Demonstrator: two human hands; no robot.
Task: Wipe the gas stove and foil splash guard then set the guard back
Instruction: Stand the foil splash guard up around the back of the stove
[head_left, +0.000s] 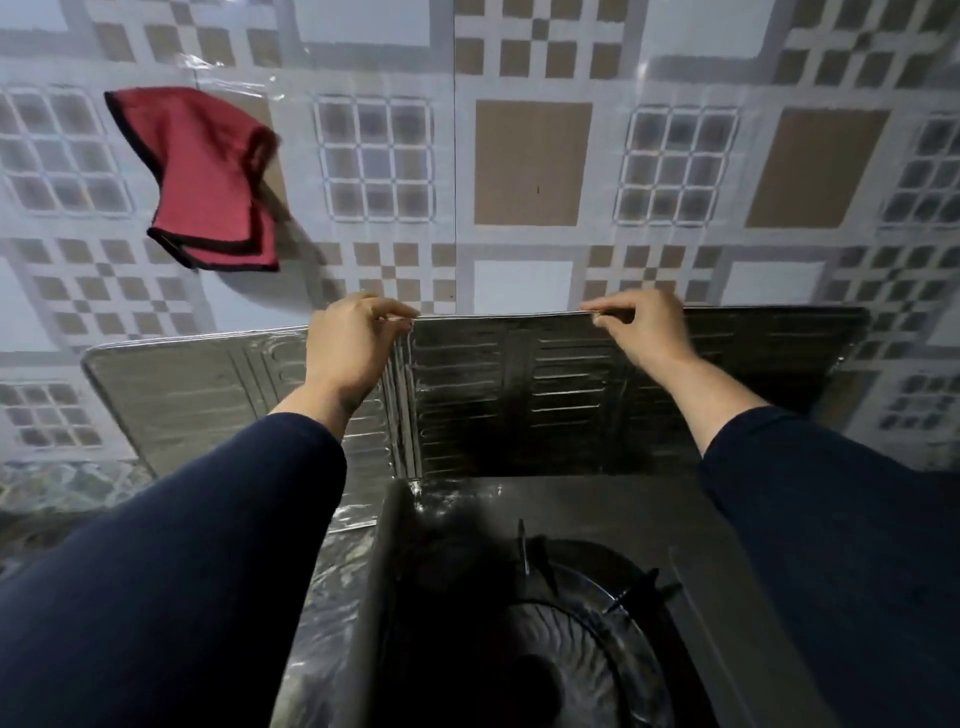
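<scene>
Foil splash guard (519, 395): your left hand (348, 348) and right hand (641, 327) pinch its top edge. Gas stove (545, 597): dark, cut off below by the frame.

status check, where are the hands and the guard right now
Left hand and right hand both pinching top edge of foil splash guard. Guard upright behind gas stove. Red cloth on wall, clear of work.

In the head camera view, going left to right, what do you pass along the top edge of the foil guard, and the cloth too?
Red cloth on the wall → left hand pinching the foil guard top edge → right hand pinching the same edge.
</scene>
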